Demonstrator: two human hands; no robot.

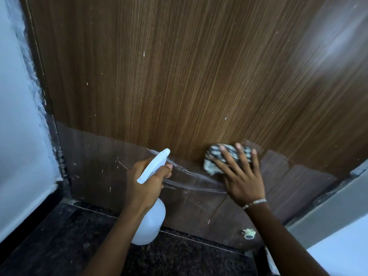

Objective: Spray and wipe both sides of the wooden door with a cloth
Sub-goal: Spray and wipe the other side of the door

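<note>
**Head view, lower part of the door.** The fingers (229, 156) of the right hand (242, 176) are lying straight and spread, pressing a checked cloth (212, 167) flat against the wooden door (179, 76). They are not curling round it. The cloth is bunching under the fingertips, just where the lighter grained face is meeting the darker lower panel (95, 168). A beaded bracelet (255, 202) is sitting on the right wrist.

The fingers of the left hand (145, 180) are curling round the neck of a white spray bottle (150, 226), gripping it below the spray head, with one fingertip showing at the front by the trigger. The nozzle is pointing up and towards the door, close to its surface. The bottle is hanging upright from the hand, clear of the floor (59, 246). Its wall is cloudy white plastic, and how much liquid it is holding cannot be told.

Pale wet streaks (191, 177) are running across the dark panel between the two hands. The door is filling most of the view, standing between a pale wall (20, 116) on the left and a grey frame (328, 206) on the right. A small round fitting (248, 234) is sitting near the door's bottom edge, below the right forearm. The floor is dark and speckled.
</note>
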